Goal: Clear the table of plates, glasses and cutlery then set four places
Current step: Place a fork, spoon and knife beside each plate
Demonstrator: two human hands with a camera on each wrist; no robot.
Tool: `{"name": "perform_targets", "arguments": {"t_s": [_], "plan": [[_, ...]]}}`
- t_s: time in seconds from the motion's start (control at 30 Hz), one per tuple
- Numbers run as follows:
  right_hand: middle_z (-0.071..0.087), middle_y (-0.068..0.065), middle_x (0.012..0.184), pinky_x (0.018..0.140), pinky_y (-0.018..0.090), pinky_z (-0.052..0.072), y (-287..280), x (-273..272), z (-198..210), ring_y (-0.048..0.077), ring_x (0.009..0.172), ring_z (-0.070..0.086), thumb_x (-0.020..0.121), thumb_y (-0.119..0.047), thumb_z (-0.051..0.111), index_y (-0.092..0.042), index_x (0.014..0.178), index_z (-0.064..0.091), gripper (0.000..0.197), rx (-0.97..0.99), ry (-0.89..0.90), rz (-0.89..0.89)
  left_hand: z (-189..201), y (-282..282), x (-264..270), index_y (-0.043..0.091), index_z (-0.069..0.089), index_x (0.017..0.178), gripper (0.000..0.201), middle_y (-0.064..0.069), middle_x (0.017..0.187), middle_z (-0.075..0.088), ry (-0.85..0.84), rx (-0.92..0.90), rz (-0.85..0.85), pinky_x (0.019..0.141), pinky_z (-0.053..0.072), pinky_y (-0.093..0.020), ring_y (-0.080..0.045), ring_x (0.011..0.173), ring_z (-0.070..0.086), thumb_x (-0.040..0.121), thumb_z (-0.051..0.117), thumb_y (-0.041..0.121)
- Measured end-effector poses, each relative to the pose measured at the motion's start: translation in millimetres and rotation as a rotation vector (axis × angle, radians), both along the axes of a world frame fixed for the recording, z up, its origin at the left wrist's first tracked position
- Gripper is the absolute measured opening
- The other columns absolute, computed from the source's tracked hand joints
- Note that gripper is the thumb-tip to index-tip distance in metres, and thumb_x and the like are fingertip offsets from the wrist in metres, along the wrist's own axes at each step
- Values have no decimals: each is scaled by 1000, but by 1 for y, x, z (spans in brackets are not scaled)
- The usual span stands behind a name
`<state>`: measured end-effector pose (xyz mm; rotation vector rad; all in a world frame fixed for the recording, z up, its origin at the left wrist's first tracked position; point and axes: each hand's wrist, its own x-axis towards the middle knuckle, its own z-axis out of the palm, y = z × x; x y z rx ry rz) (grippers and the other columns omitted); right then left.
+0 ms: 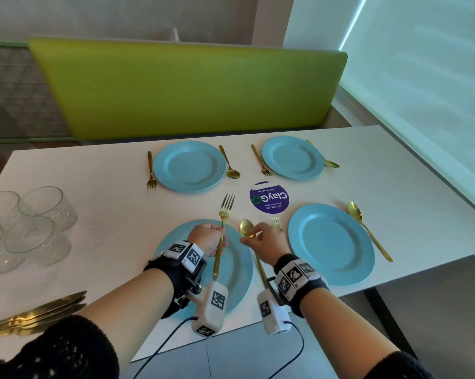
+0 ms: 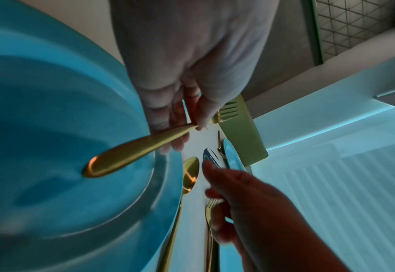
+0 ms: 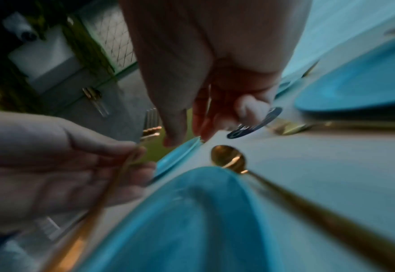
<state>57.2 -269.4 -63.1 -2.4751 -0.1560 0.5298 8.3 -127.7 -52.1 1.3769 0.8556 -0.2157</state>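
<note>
My left hand [image 1: 221, 233] pinches a gold fork [image 1: 225, 212] by its stem, tines pointing away, raised over the near-left blue plate [image 1: 239, 269]. In the left wrist view the fork handle [image 2: 126, 154] juts from my fingers [image 2: 180, 128] over the plate [image 2: 52, 147]. A gold spoon [image 1: 246, 228] lies on the table along that plate's right rim. My right hand [image 1: 247, 239] hovers at its neck, fingers loosely curled. In the right wrist view the spoon [image 3: 229, 158] lies apart from these fingers [image 3: 175, 136], which hold nothing.
Three more blue plates [image 1: 332, 244] [image 1: 189, 166] [image 1: 292, 157] each have a gold fork and spoon beside them. Several glasses [image 1: 34, 222] stand at the left, gold knives [image 1: 34, 315] lie at the near left edge. A purple round sticker [image 1: 269, 197] marks the table's middle.
</note>
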Motion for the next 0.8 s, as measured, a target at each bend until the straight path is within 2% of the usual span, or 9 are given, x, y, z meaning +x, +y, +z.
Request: {"name": "perform_targets", "arguments": {"t_s": [0.13,0.2,0.3,0.43,0.47,0.57,0.67,0.73,0.8], "plan": [[62,-6,77,76,29,51,38,-26,4,11,67,56,83,-32,68,-22,81,67,10,154,82,73,2,9,-13,12,51,83,12,-7,77,57,6,-41,-35,62,53,-35,-18,67,58,95,50,10],[67,-1,79,73,31,55,52,-38,5,9,57,54,85,-23,63,-28,67,61,19,178,88,64,4,16,-20,11,50,85,12,-8,77,56,-1,-66,-69,68,54,-40,-20,68,58,96,46,10],[65,1,77,52,18,48,69,-53,7,6,49,52,87,-18,60,-20,77,66,12,202,112,21,6,33,-33,13,48,84,14,-8,75,55,-9,-81,-103,68,54,-40,-21,67,57,96,44,9],[64,1,71,43,10,43,96,-80,10,0,38,50,84,-21,65,-17,74,66,11,208,132,-18,6,64,-60,12,48,83,13,-6,73,55,-2,-50,-163,63,51,-33,-19,65,57,96,45,11],[64,1,71,46,12,46,105,-90,9,0,39,50,84,-22,66,-19,68,64,16,195,140,-22,4,75,-70,12,49,81,15,-6,73,54,8,-31,-176,61,51,-32,-19,65,57,96,46,11],[71,8,82,73,28,53,122,-116,2,3,53,50,84,-23,67,-26,57,58,28,81,149,-11,1,103,-97,10,52,81,13,-4,74,51,36,24,-183,57,49,-27,-16,62,55,94,48,10],[71,8,86,77,25,48,141,-143,-6,11,65,59,84,-20,66,-13,76,73,13,-14,149,-1,-3,138,-124,12,52,73,22,-3,72,53,53,50,-214,59,50,-26,-14,61,56,93,47,5],[73,10,95,76,22,47,154,-156,-13,19,82,64,84,-18,65,-7,90,74,16,-61,149,-15,-4,160,-140,11,51,71,23,-5,73,53,65,49,-192,61,49,-27,-15,61,55,92,48,3],[73,8,99,82,25,51,164,-165,-18,16,84,62,84,-21,66,-8,92,74,17,-79,155,-39,-5,176,-149,10,52,71,21,-7,75,53,61,48,-166,59,47,-26,-16,61,54,91,49,4]]}}
